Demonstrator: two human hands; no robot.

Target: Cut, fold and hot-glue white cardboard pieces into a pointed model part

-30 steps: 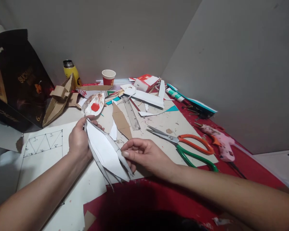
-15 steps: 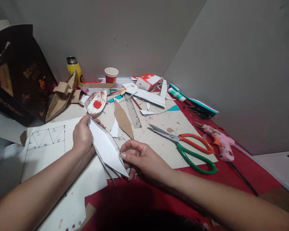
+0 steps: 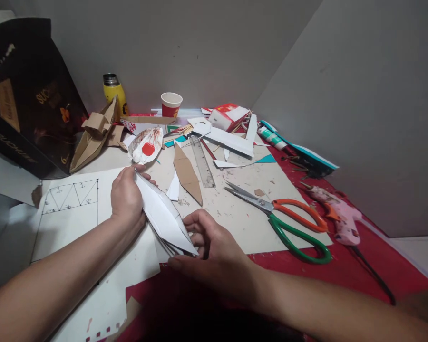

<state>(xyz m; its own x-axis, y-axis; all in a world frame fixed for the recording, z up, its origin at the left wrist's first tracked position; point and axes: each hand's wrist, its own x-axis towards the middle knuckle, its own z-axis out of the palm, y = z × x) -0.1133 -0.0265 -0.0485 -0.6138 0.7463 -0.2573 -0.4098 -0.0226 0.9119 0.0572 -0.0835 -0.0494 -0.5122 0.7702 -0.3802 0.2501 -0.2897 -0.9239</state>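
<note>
A long white piece of card, pointed at its ends and layered at the lower tip, slants across the front middle point(image 3: 166, 209). My left hand point(image 3: 128, 194) holds its upper left end, with fingertips showing behind it. Around the lower right tip curves my right hand point(image 3: 210, 242), thumb and fingers apart, right at the card's edge; whether it grips is hard to see. Just beyond lies a brown leaf-shaped cardboard piece point(image 3: 187, 175), beside a clear ruler point(image 3: 202, 164). Scissors with one orange and one green handle point(image 3: 278, 213) rest right of my right hand.
A pink glue gun point(image 3: 337, 213) is at the right. Farther back stand a red and white cup point(image 3: 171, 105), a yellow bottle point(image 3: 116, 97) and a dark box point(image 3: 32, 95). White paper strips point(image 3: 224, 137) and a cardboard boat shape point(image 3: 94, 142) lie around. A drawn sheet point(image 3: 71, 237) is at left.
My right hand has opened from its pinch at the card's edge, and its thumb has moved below the lower tip. The view has shifted slightly, while my left hand keeps its hold.
</note>
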